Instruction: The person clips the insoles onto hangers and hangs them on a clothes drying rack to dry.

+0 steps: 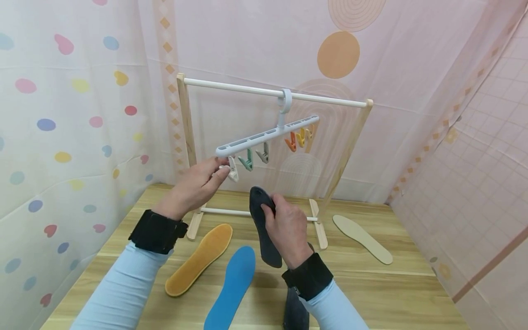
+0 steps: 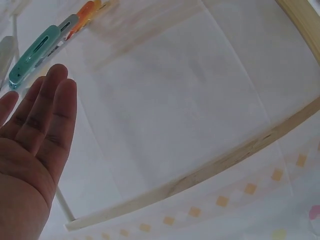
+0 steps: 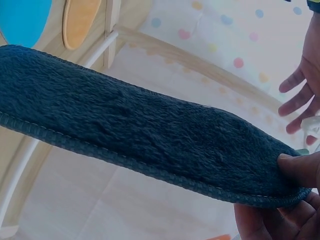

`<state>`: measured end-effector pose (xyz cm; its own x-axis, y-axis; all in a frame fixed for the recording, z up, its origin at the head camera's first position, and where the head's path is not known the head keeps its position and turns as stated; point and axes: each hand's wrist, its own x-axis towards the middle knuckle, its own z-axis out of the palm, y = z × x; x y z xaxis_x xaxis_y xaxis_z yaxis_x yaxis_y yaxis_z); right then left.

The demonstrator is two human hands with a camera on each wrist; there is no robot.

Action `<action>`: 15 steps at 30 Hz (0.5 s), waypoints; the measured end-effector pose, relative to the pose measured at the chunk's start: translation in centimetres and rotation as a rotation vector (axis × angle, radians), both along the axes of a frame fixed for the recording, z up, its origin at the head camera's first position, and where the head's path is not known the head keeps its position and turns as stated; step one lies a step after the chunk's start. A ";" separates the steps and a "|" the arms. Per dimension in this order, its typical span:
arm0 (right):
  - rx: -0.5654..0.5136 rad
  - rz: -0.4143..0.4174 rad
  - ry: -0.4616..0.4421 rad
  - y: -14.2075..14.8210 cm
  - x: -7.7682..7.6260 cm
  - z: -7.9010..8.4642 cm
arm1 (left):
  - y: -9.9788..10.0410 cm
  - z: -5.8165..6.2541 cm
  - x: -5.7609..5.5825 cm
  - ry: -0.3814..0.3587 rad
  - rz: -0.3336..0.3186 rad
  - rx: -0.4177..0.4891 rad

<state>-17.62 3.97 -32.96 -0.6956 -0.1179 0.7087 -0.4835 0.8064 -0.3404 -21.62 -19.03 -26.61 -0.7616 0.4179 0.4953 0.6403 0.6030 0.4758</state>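
My right hand (image 1: pixel 288 229) grips a dark, fuzzy insole (image 3: pixel 140 125), thumb on the plush face and fingers behind it. The insole (image 1: pixel 259 215) is held upright above the table, in front of the rack. With thumb and forefinger my left hand (image 1: pixel 198 185) pinches a white clothespin (image 1: pixel 233 169) at the near left end of a pale blue clip hanger (image 1: pixel 251 140). Its other fingers (image 2: pixel 62 110) stretch out straight. Green (image 1: pixel 246 160) and grey clothespins (image 1: pixel 264 153) hang beside it; orange (image 1: pixel 291 142) and yellow ones (image 1: pixel 301 137) hang farther along.
The hanger hooks over the white top bar (image 1: pixel 231 87) of a wooden rack (image 1: pixel 350 146). On the wooden table (image 1: pixel 396 293) lie an orange insole (image 1: pixel 200 261), a blue insole (image 1: pixel 233 288), a beige insole (image 1: pixel 363 238) and a dark item (image 1: pixel 295 311) partly behind my right wrist.
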 end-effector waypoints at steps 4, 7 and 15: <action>0.002 0.009 0.006 -0.2 0.1 0.0 | -0.1 -0.4 -0.1 -0.043 -0.040 0.058; 0.009 0.013 0.014 -0.4 0.1 0.0 | -0.2 -0.6 -0.3 -0.073 -0.062 0.103; 0.035 0.007 0.024 -0.8 0.1 0.1 | -0.3 -1.2 -0.8 -0.087 -0.107 0.161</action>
